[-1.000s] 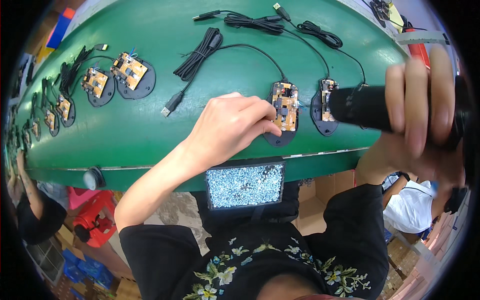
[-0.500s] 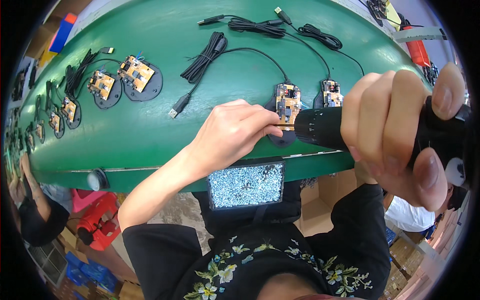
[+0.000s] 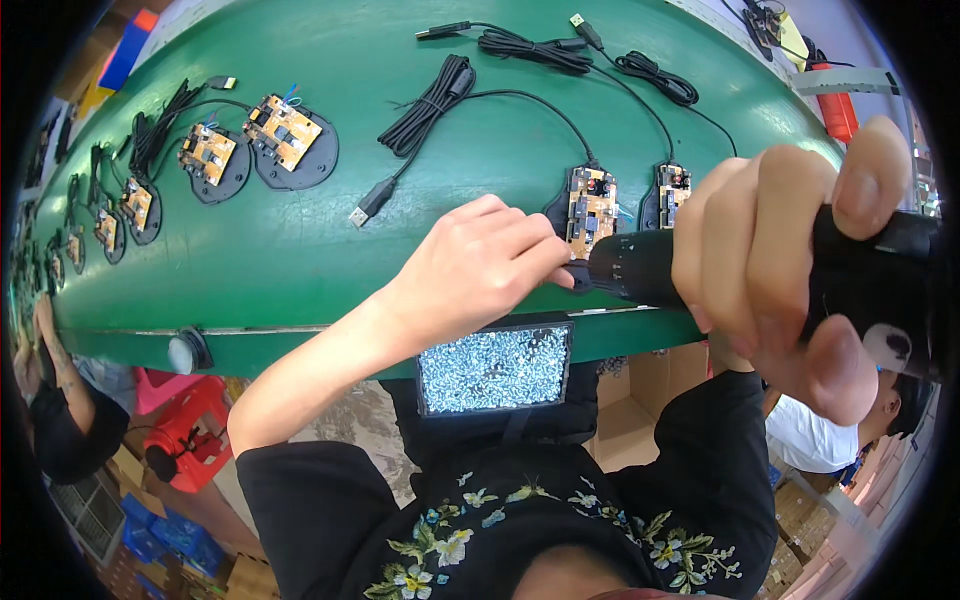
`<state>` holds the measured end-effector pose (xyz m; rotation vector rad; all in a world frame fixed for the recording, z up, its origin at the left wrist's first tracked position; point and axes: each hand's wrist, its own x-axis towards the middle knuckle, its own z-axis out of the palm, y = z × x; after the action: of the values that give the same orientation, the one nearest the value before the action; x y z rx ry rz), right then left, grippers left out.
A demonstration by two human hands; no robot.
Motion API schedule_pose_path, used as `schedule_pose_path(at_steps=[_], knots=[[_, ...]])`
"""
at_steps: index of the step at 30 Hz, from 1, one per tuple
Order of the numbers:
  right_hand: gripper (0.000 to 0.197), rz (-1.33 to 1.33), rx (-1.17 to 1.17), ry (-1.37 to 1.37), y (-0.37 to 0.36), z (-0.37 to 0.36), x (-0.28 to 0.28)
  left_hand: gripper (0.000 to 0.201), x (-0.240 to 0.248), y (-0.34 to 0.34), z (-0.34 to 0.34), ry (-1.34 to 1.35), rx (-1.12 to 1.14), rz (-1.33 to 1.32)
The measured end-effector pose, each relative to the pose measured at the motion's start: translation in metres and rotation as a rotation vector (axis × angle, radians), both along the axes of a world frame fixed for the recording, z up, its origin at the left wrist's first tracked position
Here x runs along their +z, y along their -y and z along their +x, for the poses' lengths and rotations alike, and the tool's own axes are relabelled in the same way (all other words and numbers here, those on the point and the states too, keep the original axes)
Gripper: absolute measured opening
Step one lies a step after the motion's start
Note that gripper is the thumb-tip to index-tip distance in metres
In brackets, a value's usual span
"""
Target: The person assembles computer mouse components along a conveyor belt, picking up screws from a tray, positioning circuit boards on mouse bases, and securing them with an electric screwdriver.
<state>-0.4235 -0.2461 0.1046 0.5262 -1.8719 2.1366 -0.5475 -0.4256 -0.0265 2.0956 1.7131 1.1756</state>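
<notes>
My right hand (image 3: 775, 270) is wrapped round a black electric screwdriver (image 3: 640, 265), whose nose points left. My left hand (image 3: 490, 262) is closed, thumb and forefinger pinched beside that nose, at the near end of a black mouse base (image 3: 557, 212). What the pinch holds is hidden. On this base lies a tan circuit board (image 3: 592, 205), its bundled black cable (image 3: 428, 105) running away to the far left. Just right, partly behind my right hand, is a second mouse base with its board (image 3: 674, 190). Below my hands, a tray of small silvery screws (image 3: 490, 370) sits at the table edge.
Several more mouse bases with boards (image 3: 283, 135) and cables line the left of the green table (image 3: 300, 260). A round grey knob (image 3: 187, 352) sticks out from the table's front edge. Another person's arm (image 3: 65, 370) is at far left; a person in white (image 3: 815, 430) is at right.
My left fingertips and the screwdriver's nose have moved nearer to me, from the board's lower part to the near end of the base. The whole table view has shifted slightly.
</notes>
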Motion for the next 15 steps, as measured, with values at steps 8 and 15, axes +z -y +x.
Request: schedule_pose_path(at_steps=[8,15], knots=[[0.038,-0.092,-0.294,-0.058,-0.021,-0.006,0.000,0.066,0.034,0.008,-0.019,0.267,0.066,-0.012],[0.030,-0.026,-0.383,0.007,-0.013,-0.032,-0.014,0.026,0.025,0.024,-0.014,0.079,-0.397,-0.383]])
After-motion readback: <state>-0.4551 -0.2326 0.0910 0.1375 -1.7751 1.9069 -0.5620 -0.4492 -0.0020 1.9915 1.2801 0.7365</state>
